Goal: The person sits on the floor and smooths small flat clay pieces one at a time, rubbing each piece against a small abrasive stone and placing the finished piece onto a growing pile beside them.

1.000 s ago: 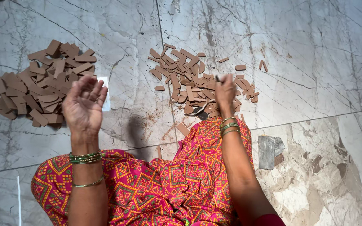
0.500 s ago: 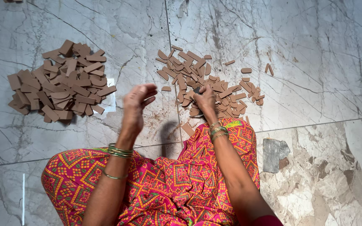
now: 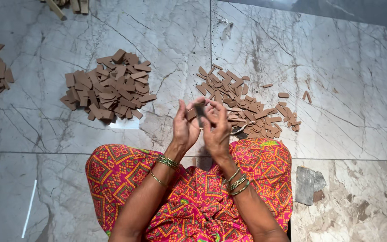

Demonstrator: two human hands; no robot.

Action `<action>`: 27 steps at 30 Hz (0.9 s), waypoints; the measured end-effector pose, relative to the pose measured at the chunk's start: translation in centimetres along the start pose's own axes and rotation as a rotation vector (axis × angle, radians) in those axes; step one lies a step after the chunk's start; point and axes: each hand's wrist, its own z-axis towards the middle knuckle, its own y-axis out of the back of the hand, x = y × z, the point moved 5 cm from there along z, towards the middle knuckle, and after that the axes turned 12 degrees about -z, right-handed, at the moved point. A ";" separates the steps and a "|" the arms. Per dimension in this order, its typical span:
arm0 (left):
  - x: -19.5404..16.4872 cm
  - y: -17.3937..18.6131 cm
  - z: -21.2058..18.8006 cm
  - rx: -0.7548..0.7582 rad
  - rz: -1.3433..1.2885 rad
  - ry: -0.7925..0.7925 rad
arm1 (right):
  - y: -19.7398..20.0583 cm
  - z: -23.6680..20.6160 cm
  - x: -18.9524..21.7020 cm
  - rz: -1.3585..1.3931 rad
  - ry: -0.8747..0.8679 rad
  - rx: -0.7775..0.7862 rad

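Left hand (image 3: 183,130) and right hand (image 3: 217,130) raised together above the lap, fingers pinching one small brown flat piece (image 3: 192,114) between them; scattered brown pieces (image 3: 247,107) just beyond; stacked pile (image 3: 108,89) on marble floor (image 3: 337,67), left; pink patterned garment (image 3: 193,197) below.

There is one view only, from a camera on the person's head. It looks almost straight down on the grey marble floor tiles (image 3: 337,67), fairly near. The lap in pink patterned cloth (image 3: 193,201) lies at 6 o'clock; nothing is shared with another view.
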 end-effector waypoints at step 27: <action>-0.8 -3.6 -0.5 0.029 -0.218 0.172 | 0.0 -2.0 0.2 -0.253 0.312 -0.092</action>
